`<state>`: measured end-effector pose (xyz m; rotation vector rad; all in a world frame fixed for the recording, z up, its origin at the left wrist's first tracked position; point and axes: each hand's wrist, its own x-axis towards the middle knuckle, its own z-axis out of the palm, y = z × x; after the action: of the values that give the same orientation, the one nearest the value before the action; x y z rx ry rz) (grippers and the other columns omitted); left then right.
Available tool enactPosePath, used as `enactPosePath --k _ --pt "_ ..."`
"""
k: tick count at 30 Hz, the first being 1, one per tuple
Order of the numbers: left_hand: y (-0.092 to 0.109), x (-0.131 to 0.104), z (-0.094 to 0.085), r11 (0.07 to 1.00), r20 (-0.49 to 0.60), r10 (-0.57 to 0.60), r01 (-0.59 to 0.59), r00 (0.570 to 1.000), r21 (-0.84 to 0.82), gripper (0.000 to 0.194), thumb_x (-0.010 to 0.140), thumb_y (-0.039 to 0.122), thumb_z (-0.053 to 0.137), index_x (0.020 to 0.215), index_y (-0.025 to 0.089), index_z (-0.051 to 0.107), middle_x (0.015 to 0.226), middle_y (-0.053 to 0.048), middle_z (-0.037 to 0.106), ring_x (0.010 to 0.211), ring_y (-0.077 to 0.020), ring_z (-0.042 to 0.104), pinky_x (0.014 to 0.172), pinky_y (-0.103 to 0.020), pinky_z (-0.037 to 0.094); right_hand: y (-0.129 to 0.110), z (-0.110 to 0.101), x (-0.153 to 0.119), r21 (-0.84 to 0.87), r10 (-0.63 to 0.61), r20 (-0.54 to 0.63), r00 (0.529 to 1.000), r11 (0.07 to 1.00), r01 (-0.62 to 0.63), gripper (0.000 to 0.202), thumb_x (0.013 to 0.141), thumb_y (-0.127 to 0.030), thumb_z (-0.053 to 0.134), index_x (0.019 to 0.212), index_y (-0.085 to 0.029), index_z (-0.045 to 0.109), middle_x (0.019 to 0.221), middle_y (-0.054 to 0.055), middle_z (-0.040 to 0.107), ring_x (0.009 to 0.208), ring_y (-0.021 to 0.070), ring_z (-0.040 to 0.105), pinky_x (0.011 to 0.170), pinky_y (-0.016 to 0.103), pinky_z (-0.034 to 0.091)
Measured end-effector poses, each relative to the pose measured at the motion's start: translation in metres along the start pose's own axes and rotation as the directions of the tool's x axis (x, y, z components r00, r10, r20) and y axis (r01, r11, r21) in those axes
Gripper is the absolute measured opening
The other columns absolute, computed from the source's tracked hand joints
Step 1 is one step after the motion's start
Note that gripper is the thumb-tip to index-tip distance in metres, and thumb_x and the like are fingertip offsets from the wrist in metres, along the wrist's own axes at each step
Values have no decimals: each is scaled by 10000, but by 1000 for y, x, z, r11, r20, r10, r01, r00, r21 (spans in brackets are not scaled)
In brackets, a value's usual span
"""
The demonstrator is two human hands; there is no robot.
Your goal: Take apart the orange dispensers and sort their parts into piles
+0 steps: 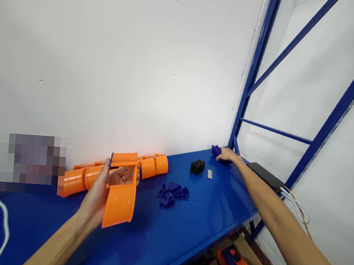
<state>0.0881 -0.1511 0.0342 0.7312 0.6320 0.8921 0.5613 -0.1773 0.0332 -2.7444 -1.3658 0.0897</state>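
Observation:
My left hand [99, 189] is closed on an orange curved plastic part [120, 203] with an open frame, holding it up above the blue table [145, 235]. Fingers show through the part's opening, and a ring is on one of them. At the far right corner, my right hand [225, 154] grips a stack of dark blue plastic pieces [215, 150]; its fingertips are partly hidden. A loose pile of small dark blue plastic pieces [172, 194] lies on the table between my hands.
Orange curved parts [73, 181] lie in a row along the white wall. A cluster of black cylinders [197, 166] stands near a small silvery piece [209, 174]. Right: a black box [265, 177] with cables and a blue metal frame [254, 73]. Below, a carton [248, 246] holds orange parts.

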Motion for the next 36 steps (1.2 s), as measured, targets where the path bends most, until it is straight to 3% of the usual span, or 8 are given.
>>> enactPosePath --k 12,16,19,23,26,28,32,36 --pt "-10 3 3 999 -6 1 -1 1000 -35 560 1001 513 362 841 104 710 732 -138 703 546 -204 670 491 -305 573 -39 30 20 97 3 -129 992 995 10 702 820 -456 722 1352 -69 479 1312 248 614 1189 338 617 888 355 474" --pt "-11 4 2 1000 47 -14 14 999 -16 554 993 525 388 837 105 715 743 -140 710 583 -213 689 516 -311 581 -42 13 15 129 -11 -138 990 991 29 613 781 -543 744 1189 -103 618 1184 196 691 1077 329 665 833 349 489" --pt "-12 5 2 999 87 -10 14 996 -45 570 980 561 406 835 108 720 746 -138 706 590 -203 680 526 -302 573 -46 -13 6 160 8 -258 966 987 34 468 925 -513 570 1141 -105 644 1167 203 690 1089 322 652 857 366 484" --pt "-13 4 4 997 138 -8 17 990 -69 562 929 612 503 835 107 731 755 -130 699 612 -190 663 558 -289 553 -76 -46 -22 232 -31 -543 839 955 185 385 1011 -341 369 1257 -115 562 1271 192 636 1200 269 588 980 368 443" --pt "-15 5 4 999 181 12 -2 983 -54 559 902 625 549 876 101 741 784 -121 699 611 -174 646 574 -281 536 -123 -54 -65 378 -115 -752 649 731 568 225 938 -260 467 1067 -160 621 1072 128 705 1000 234 658 856 336 507" --pt "-17 6 3 998 206 28 -17 978 -53 560 888 629 572 885 96 743 794 -111 693 621 -164 640 584 -269 525 -157 -49 -103 400 -219 -776 591 553 730 156 918 -277 515 969 -182 628 980 87 712 920 214 662 770 309 516" --pt "-20 9 1 999 231 49 -46 972 -16 575 842 659 617 922 104 746 792 -92 687 615 -164 636 571 -264 512 -206 -20 -166 395 -488 -718 496 300 868 119 940 -284 542 894 -212 625 876 29 701 815 173 652 719 289 507" --pt "-23 6 2 996 195 72 -79 978 29 536 838 633 646 942 115 739 766 -77 699 586 -147 627 562 -245 500 -217 14 -190 333 -586 -709 392 212 919 164 951 -337 593 1074 -228 598 1017 56 696 941 203 660 833 348 530"
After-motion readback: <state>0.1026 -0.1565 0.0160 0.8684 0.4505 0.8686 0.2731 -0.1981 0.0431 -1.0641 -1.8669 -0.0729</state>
